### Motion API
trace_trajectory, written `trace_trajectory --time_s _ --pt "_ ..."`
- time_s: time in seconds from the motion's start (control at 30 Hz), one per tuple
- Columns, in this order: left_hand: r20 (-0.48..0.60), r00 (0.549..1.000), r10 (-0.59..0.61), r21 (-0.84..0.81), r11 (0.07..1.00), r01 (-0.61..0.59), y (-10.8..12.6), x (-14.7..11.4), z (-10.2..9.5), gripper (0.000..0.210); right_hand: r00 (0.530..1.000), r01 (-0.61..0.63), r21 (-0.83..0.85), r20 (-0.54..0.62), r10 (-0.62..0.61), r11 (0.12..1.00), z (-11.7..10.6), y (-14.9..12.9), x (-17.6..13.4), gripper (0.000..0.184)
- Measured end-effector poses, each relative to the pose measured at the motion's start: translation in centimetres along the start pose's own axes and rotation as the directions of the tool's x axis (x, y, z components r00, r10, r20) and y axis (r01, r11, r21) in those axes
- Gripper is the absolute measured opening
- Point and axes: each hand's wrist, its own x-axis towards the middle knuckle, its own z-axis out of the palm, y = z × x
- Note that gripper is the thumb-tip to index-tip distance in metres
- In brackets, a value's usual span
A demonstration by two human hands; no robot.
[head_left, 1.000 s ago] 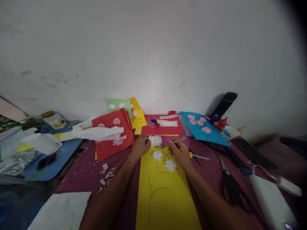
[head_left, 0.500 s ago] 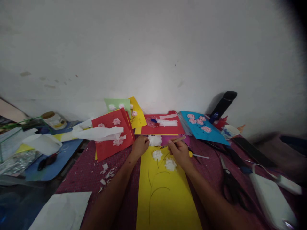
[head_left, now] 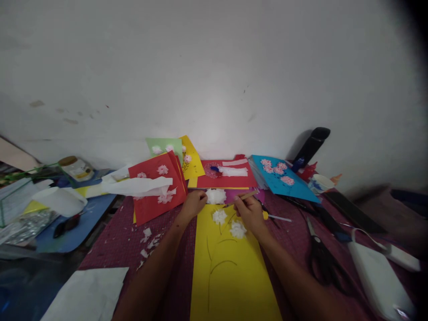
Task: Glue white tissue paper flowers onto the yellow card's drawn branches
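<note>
My left hand (head_left: 195, 203) has its fingers pinched at the left edge of a white ruffled paper flower (head_left: 216, 196). A slim tan wooden stick (head_left: 249, 194) is gripped in my right hand (head_left: 249, 211), its thin end pointing left toward that flower. Under the hands lies a yellow sheet of paper (head_left: 230, 281) with curved dark stem lines drawn on it. Two white paper flowers, one at the upper middle (head_left: 219, 216) and one by my right wrist (head_left: 238, 229), sit at the tops of the stems. Part of a purple sheet (head_left: 230, 196) shows behind the hands.
Red cards with pink flowers (head_left: 157, 209) lie left, under white paper strips (head_left: 140, 185). A blue card (head_left: 287, 171), black scissors (head_left: 323, 254) and a white device (head_left: 377, 276) lie right. White scraps (head_left: 150, 240) and a white sheet (head_left: 87, 294) lie front left.
Almost nothing differs. Both hands stay in place at the white flower, and the view has shifted very slightly.
</note>
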Motion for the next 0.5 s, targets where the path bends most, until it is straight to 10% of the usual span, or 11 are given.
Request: trace_trajectory --time_s 0.5 --pt "-0.023 0.993 -0.112 0.007 0.994 0.112 1.4 -0.1 0.2 0.018 1.0 -0.001 0.003 -0.005 0.001 1.0 0.1 0.3 0.0 0.033"
